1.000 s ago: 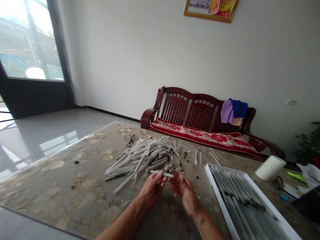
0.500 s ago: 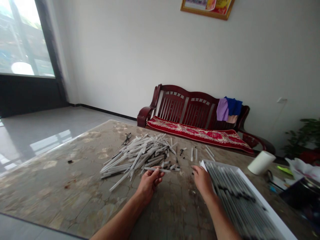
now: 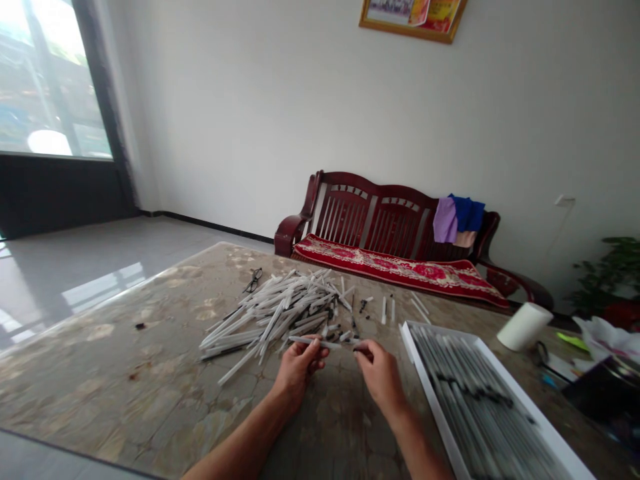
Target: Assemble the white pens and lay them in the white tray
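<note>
head view, the sole view on record, noted from where i stand beside the table. the left hand has thumb and fingers closed on a slim white tube, held near its middle, roughly level, with one end pointing toward the other hand. the right hand has thumb and forefinger drawn narrow, pinching what seems to be a small dark piece at the fingertips; it is too small for me to make out its form. tube and piece are close together but apart, both above the table.

just beyond the left hand lies a loose pile of tubes, crossed at many angles. small dark bits lie to the right of it, and glasses rest at its far left. to the right stands a shallow white box in which further tubes lie side by side, with dark parts among them.

step in hand, in my judgement: bringing the small piece up to the free end of the tube, contact not yet made. the next move, as i judge it, calls for the left hand to be steady, the tube end and the piece to be set in line, and a light, straight push; a crooked approach could let so small a piece slip from the fingertips
</note>
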A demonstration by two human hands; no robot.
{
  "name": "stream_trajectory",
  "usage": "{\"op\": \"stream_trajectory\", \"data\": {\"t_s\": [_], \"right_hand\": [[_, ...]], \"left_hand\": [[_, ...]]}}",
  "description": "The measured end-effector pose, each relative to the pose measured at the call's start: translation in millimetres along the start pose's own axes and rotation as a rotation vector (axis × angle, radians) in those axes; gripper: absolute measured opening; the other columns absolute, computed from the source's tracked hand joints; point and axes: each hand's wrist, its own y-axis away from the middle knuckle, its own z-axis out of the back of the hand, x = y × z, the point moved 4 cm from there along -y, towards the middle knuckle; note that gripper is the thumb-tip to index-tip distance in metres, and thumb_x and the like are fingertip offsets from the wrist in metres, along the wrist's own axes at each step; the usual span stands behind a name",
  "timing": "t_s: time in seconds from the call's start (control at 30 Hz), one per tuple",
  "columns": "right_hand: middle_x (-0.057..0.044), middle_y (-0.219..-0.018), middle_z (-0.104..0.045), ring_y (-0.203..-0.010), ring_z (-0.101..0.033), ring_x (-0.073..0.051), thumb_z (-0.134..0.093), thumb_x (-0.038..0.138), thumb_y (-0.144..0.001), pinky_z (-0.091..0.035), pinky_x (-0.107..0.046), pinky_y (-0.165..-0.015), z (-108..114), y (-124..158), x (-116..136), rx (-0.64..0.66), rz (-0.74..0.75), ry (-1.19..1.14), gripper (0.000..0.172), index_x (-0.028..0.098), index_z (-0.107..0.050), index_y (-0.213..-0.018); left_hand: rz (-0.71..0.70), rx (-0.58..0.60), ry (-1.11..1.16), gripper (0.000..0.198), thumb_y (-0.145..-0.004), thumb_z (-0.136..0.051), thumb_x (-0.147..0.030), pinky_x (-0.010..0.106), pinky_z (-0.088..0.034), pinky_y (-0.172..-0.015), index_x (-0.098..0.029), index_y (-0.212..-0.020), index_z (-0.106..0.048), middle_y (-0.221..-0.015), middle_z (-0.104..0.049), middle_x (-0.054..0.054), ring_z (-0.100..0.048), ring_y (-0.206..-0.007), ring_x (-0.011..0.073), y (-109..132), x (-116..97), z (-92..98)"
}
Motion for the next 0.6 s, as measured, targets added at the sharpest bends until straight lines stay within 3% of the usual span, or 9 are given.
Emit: {"op": "stream_trajectory", "data": {"t_s": [0.1,0.2,0.43,0.6], "right_hand": [[-0.005,-0.073,-0.071,-0.065,-0.064,-0.02,-0.067,0.031,-0.075,-0.05,-0.028,-0.062,-16,11,10,-0.042,-0.044,-0.28,0.015,0.019,-0.07,-0.082],[-0.004,-0.069,-0.07,-0.062,-0.062,-0.019,-0.071,0.038,-0.071,-0.051,-0.028,-0.058,-22,16,7,-0.11,-0.092,-0.393,0.021,0.018,-0.071,-0.077],[-0.005,-0.072,-0.072,-0.06,-0.065,-0.02,-0.072,0.041,-0.069,-0.055,-0.031,-0.059,-25,17,4,-0.127,-0.142,-0.487,0.024,0.019,-0.074,-0.079],[-0.005,-0.072,-0.072,-0.062,-0.065,-0.02,-0.072,0.042,-0.071,-0.055,-0.03,-0.06,-26,19,8,-0.129,-0.098,-0.476,0.023,0.02,-0.074,-0.079]], "left_hand": [[-0.038,0.013,-0.024,0.043,-0.05,-0.091,-0.035,0.017,-0.047,-0.045,-0.013,-0.079,-0.069,-0.062,-0.068,0.001,-0.064,-0.056,0.0123,-1,0,1.6],[-0.047,0.024,-0.042,0.045,-0.05,-0.091,-0.039,0.017,-0.045,-0.045,-0.013,-0.079,-0.068,-0.06,-0.068,0.001,-0.062,-0.054,0.0115,-1,1,2.6],[-0.043,0.05,-0.076,0.045,-0.051,-0.09,-0.039,0.017,-0.042,-0.043,-0.013,-0.081,-0.068,-0.061,-0.067,0.0,-0.059,-0.052,0.0103,0,0,0.5],[-0.044,0.053,-0.08,0.046,-0.051,-0.09,-0.04,0.018,-0.042,-0.044,-0.012,-0.081,-0.068,-0.06,-0.066,0.0,-0.057,-0.051,0.0098,1,0,-0.7]]}}
